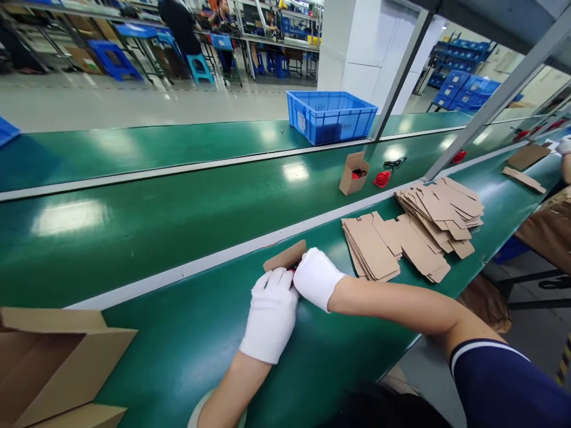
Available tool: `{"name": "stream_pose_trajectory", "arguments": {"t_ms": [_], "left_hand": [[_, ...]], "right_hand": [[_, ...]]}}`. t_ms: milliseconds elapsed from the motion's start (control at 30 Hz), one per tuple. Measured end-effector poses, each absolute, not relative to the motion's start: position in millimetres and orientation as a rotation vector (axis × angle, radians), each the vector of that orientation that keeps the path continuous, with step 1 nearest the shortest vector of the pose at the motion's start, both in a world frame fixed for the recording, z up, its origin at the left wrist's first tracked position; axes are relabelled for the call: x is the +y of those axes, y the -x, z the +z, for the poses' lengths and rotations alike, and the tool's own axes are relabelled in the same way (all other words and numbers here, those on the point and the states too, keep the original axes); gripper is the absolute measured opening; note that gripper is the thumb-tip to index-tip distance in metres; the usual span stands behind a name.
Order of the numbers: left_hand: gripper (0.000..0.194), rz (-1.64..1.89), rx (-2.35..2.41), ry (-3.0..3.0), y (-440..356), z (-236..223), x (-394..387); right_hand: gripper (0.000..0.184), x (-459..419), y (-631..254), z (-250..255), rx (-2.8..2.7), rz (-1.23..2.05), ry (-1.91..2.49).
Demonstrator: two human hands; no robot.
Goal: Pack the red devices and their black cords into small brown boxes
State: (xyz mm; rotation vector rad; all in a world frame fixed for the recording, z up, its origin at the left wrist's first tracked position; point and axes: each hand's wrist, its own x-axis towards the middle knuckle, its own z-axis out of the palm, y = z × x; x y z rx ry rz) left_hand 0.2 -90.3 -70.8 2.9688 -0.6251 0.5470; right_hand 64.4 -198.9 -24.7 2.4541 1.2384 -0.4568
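Head view: cardboard flap [284, 256] slants eight to two o'clock, just beyond flattened left hand [272, 315], beside curled right hand [317, 279], grip unclear.

Bright overhead light, white glare on green surfaces [187, 220], edges stretched.

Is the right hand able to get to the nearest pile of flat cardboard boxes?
Probably yes. The nearest pile of flat cardboard boxes lies close beside the right hand, and nothing seems to stand between them. That hand is busy at a cardboard flap, though.
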Motion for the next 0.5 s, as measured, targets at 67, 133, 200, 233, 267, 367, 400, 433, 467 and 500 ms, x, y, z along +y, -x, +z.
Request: {"name": "stream_pose_trajectory", "arguments": {"t_ms": [67,133,200,233,267,367,400,433,467,500], "left_hand": [[0.017,0.508,-0.619,-2.964,0.7,-68.8,-89.6],[0.016,0.496,-0.589,-2.964,-3.1,-67.1,-84.0],[0.014,0.507,-0.539,-2.988,-16.3,-66.7,-70.0],[0.014,0.508,-0.51,-3.009,-27.2,-67.1,-59.2],[0.015,0.498,-0.486,-3.03,-40.9,-68.1,-46.0],[0.021,0.39,-0.452,-3.063,-93.3,-73.2,4.4],[0.024,0.355,-0.437,-3.065,-111.7,-74.9,22.4],[0.026,0.332,-0.41,-3.074,-129.0,-76.3,39.4],[0.028,0.324,-0.384,-3.084,-144.6,-77.0,54.6],[0.028,0.325,-0.351,-3.096,-157.7,-77.1,67.4]], "right_hand": [[0.012,-198.8,-66.2,-17.6,1.284,-0.519,-2.418],[0.012,-205.9,-62.7,-9.3,1.352,-0.417,-2.426],[0.013,-221.0,-55.8,-0.9,1.484,-0.26,-2.454],[0.013,-231.0,-52.7,2.5,1.547,-0.204,-2.476],[0.011,-242.2,-50.5,4.8,1.586,-0.189,-2.505],[0.008,-278.4,-52.4,1.5,1.448,-0.248,-2.604],[0.009,-290.3,-55.4,-3.0,1.326,-0.252,-2.616],[0.011,-301.6,-58.8,-8.7,1.202,-0.242,-2.612],[0.012,-312.3,-62.1,-15.2,1.096,-0.231,-2.599],[0.013,-322.2,-65.2,-21.8,1.024,-0.228,-2.588]]}}
